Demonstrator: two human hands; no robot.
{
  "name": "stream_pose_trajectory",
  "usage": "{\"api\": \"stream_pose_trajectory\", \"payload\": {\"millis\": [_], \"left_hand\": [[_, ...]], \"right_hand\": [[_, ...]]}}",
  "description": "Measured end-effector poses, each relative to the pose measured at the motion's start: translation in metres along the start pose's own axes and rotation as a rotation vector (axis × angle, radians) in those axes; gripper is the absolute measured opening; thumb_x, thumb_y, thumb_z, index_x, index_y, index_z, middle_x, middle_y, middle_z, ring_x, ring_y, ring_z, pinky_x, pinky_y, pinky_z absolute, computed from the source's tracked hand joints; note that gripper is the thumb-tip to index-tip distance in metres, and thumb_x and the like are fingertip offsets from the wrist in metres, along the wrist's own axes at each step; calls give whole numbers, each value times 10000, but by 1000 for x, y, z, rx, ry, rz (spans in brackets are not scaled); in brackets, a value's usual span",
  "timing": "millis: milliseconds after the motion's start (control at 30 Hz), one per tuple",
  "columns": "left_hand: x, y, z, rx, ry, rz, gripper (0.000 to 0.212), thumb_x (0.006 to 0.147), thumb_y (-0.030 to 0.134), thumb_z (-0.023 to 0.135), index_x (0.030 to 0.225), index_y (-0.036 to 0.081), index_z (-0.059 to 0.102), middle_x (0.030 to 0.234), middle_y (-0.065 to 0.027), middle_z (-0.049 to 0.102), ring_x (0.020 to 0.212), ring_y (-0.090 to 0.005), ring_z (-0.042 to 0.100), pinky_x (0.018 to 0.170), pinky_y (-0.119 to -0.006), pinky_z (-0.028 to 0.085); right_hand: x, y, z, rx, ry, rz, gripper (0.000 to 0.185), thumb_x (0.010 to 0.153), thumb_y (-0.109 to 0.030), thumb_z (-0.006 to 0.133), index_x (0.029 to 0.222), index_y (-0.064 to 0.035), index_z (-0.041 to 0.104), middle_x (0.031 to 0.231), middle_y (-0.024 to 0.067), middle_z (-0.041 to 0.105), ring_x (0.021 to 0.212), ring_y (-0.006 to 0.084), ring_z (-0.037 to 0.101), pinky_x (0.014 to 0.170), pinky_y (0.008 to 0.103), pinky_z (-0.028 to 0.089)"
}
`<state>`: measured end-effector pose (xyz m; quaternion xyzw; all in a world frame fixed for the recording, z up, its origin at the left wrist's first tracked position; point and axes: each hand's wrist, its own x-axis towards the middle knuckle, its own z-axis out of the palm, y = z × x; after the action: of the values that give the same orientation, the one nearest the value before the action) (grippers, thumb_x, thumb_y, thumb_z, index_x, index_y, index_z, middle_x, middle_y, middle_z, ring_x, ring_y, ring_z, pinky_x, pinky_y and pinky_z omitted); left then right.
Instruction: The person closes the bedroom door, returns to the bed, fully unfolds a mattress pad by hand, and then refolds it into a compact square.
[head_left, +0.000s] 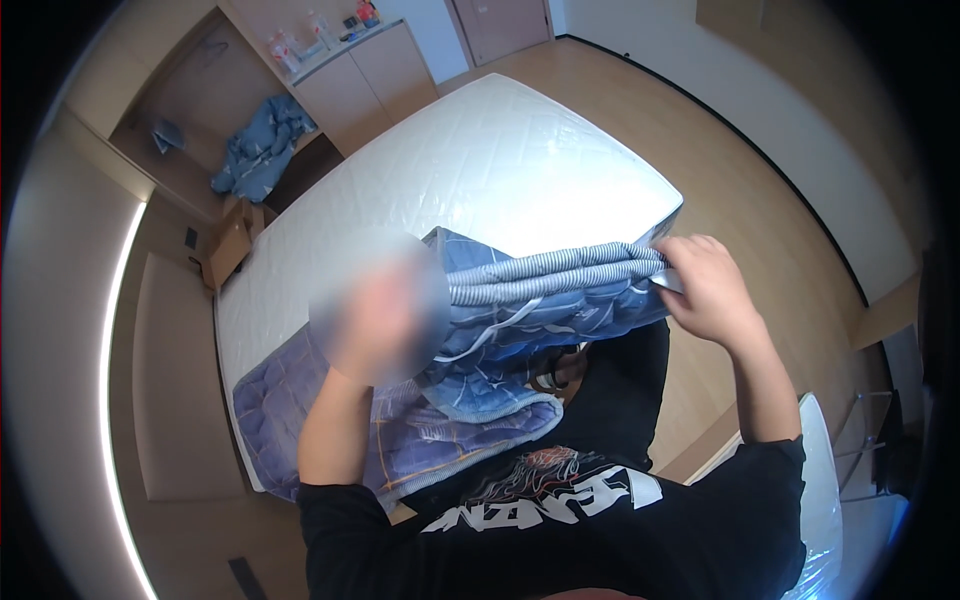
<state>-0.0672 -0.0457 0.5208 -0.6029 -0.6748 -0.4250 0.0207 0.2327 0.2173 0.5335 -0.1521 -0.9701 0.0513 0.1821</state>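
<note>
A blue quilted mattress pad (592, 306) with striped, folded edges spans the space between my hands, held above the bed. At its right end, my right hand (705, 281) pinches the striped edges and a small white tag. My left hand (382, 307) is at the pad's left end, but a blur covers it and hides its fingers. A white elastic strap (495, 330) hangs along the pad's side. Below lies a purple quilted pad (277, 412) with orange lines, partly over the near edge of a plastic-covered white mattress (480, 165).
A cardboard box (227, 244) stands beside the mattress on the left. Crumpled blue bedding (266, 146) lies in the alcove. Bottles (319, 30) stand on a cabinet (367, 75). Wooden flooring (720, 180) runs along the right; another plastic-wrapped mattress (819, 480) is behind my right arm.
</note>
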Motion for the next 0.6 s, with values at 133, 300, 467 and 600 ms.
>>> {"api": "stream_pose_trajectory", "payload": {"millis": [133,300,467,600], "left_hand": [[5,-1,23,-149,-35,-201,111,675,20,449,738,-8,536,671,-27,524,613,-105,468,549,-269,378],[21,22,41,-289,-122,-142,107,686,32,489,763,0,556,689,-15,523,635,-98,471,565,-256,389],[24,43,43,-190,-187,-100,166,659,12,546,819,16,591,726,-12,552,668,-104,511,593,-249,416],[5,33,38,-354,-158,-185,399,700,47,669,1090,9,595,980,-55,617,907,-149,581,823,-283,460]], "right_hand": [[26,-32,22,236,80,-235,479,789,-346,705,1125,-33,570,926,162,636,908,333,617,842,436,467],[51,-67,36,324,75,-256,419,865,-396,628,1088,-44,589,921,138,645,854,330,629,760,432,488],[61,-86,34,341,131,-349,277,888,-315,611,957,-49,582,837,124,621,773,321,620,692,417,493],[60,-77,34,320,199,-346,244,871,-258,637,969,-44,574,820,135,613,733,332,610,660,406,491]]}}
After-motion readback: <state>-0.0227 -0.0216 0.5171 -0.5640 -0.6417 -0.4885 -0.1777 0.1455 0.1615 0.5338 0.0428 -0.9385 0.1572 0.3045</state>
